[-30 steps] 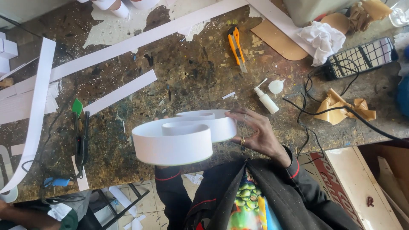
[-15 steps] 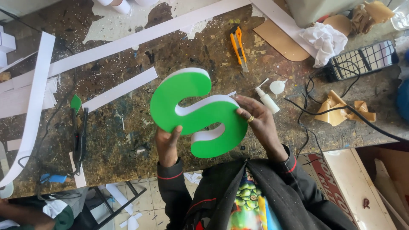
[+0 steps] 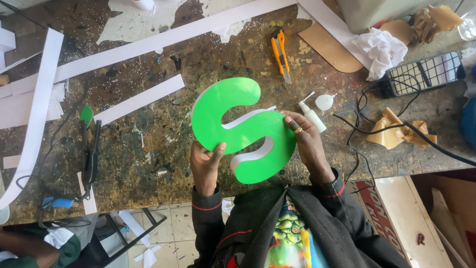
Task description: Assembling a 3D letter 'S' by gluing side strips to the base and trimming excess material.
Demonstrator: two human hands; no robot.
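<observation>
Green S-shaped letter [image 3: 241, 130] w/ white side walls is up over the workbench [image 3: 148, 149] near edge. My left hand [image 3: 206, 166] pinches its lower-left curve, right hand [image 3: 305, 141] grips the right edge. Looks light, stiff, thin-walled; best held by the rims.

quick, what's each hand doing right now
Left hand: closed on the lower left edge of the green S-shaped letter.
Right hand: gripping the letter's right edge.
</observation>
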